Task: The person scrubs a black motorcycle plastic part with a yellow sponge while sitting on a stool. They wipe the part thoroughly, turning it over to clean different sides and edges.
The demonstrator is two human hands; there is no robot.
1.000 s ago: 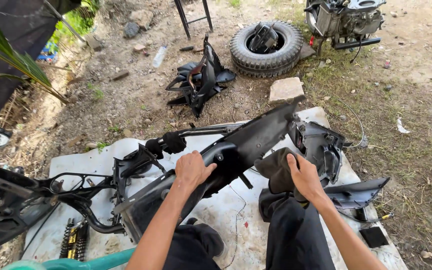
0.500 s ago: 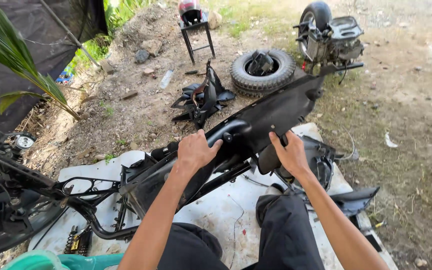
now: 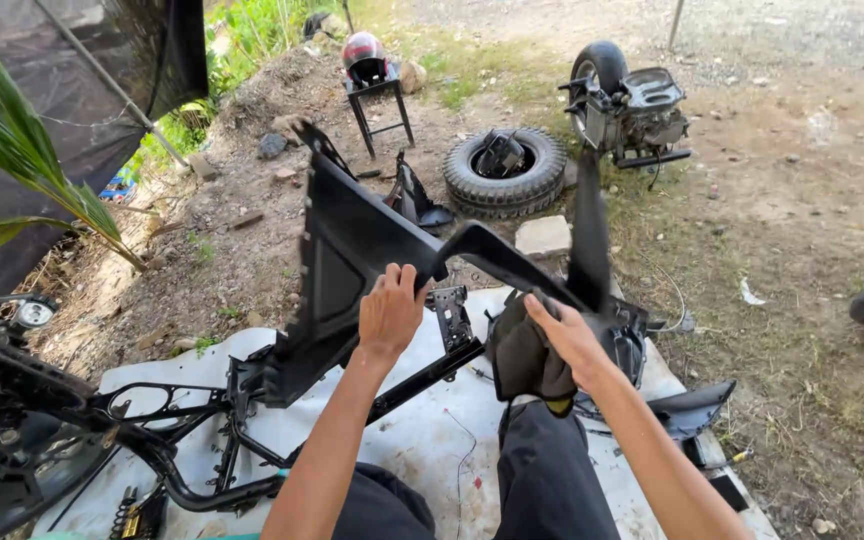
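- Panel (image 3: 352, 260): black plastic scooter cover, matte, forked, tilted up above the frame (image 3: 252, 420).
- Left hand (image 3: 389, 312) clamps its middle edge.
- Right hand (image 3: 570, 335), at 3 o'clock, grips its arm.

Sunlit dirt yard (image 3: 802, 190), grass (patchy) (image 3: 252, 30), black tarp (image 3: 62, 110)

Background objects. At 12 o'clock, a red helmet (image 3: 364, 55) rests on a small black metal stand (image 3: 380, 110). At 1 o'clock, a loose tyre (image 3: 505, 175) lies flat on the dirt, a stone block (image 3: 543, 237) just beside it, nearer the viewer; behind the tyre stands an engine-and-wheel assembly (image 3: 624, 105). At 9 o'clock, green palm fronds (image 3: 22, 150) and a dark tarpaulin (image 3: 82, 90). At 3 o'clock, bare ground with sparse grass (image 3: 802, 330).
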